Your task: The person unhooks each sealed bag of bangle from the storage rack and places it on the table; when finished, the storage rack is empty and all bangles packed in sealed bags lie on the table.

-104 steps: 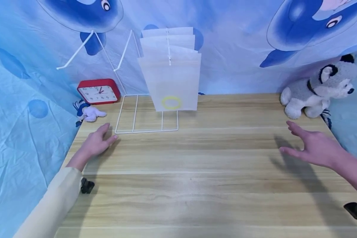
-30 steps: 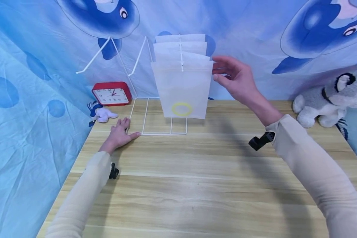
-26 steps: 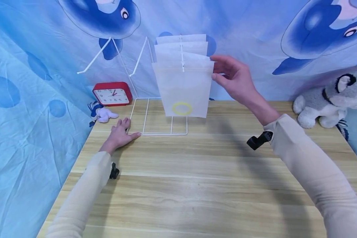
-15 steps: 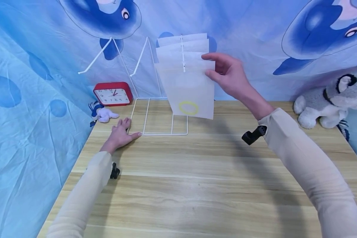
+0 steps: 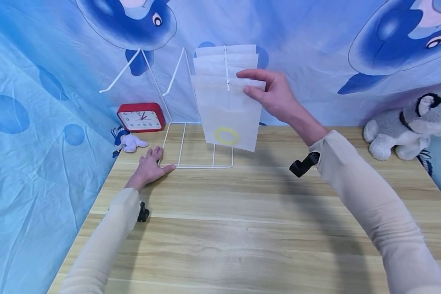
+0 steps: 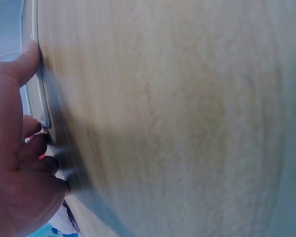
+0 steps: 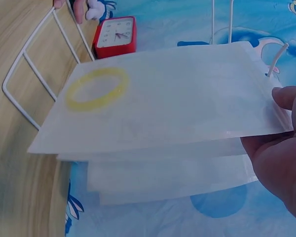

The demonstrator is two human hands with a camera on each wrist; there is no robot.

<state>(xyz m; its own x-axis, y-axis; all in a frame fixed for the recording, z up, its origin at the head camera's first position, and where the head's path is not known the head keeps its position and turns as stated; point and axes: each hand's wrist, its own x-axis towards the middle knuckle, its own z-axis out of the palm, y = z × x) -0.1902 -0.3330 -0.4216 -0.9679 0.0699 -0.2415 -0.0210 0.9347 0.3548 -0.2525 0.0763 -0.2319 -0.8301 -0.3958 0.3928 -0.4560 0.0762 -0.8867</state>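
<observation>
Several frosted white plastic bags [image 5: 226,60] hang one behind another on a prong of the white wire rack [image 5: 204,167]. Through the front bag [image 5: 230,110] shows a yellow ring [image 5: 226,136]. My right hand [image 5: 273,92] pinches this bag's upper right edge between thumb and fingers; its top still overlaps the prong tip [image 5: 228,86]. In the right wrist view the front bag [image 7: 167,98] slants away from the others. My left hand [image 5: 148,168] rests at the front left corner of the rack's base, thumb along the front wire and fingers spread.
A red clock [image 5: 141,117] stands behind the rack's left side, with a small lilac plush toy [image 5: 130,143] before it. Two bare prongs [image 5: 120,70] jut out left of the bags. A grey-and-white plush dog [image 5: 408,122] sits at the table's back right.
My right hand has come in from the right and taken hold of the front bag, whose lower end swung right and then back left. My left hand has moved onto the rack's base corner.
</observation>
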